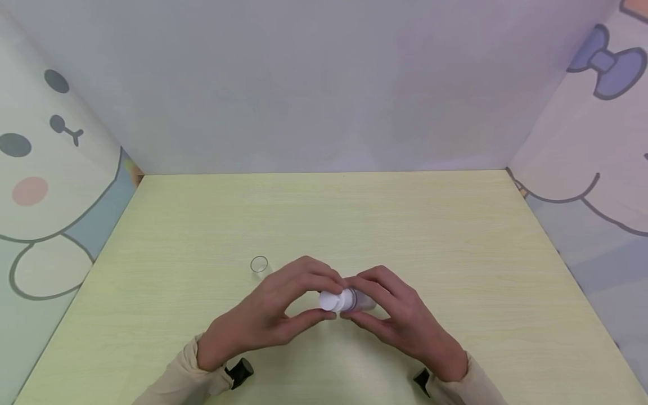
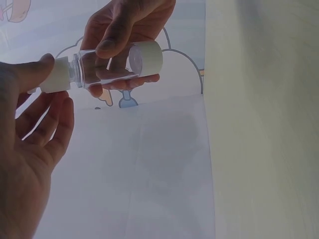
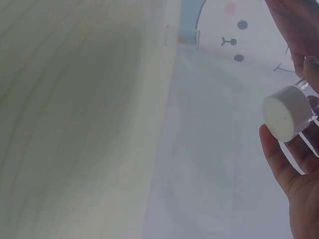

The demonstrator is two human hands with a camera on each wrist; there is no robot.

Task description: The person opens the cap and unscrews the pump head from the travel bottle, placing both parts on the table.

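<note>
A small clear bottle (image 2: 117, 69) lies on its side between my two hands, with a white cap (image 2: 56, 77) at one end and a white base (image 2: 151, 58) at the other. My left hand (image 1: 283, 304) pinches the cap between thumb and fingertips. Around the clear body curl the thumb and fingers of my right hand (image 1: 397, 312). In the right wrist view the white base (image 3: 286, 113) faces the camera, while most of the clear body is hidden behind it and the fingers.
Left of the hands, a small clear cup (image 1: 259, 264) stands on the pale wooden table (image 1: 455, 236). A plain grey-white wall (image 1: 324, 90) rises behind the table, and panels with cartoon animals flank both sides. Black devices (image 1: 240, 371) sit at both wrists.
</note>
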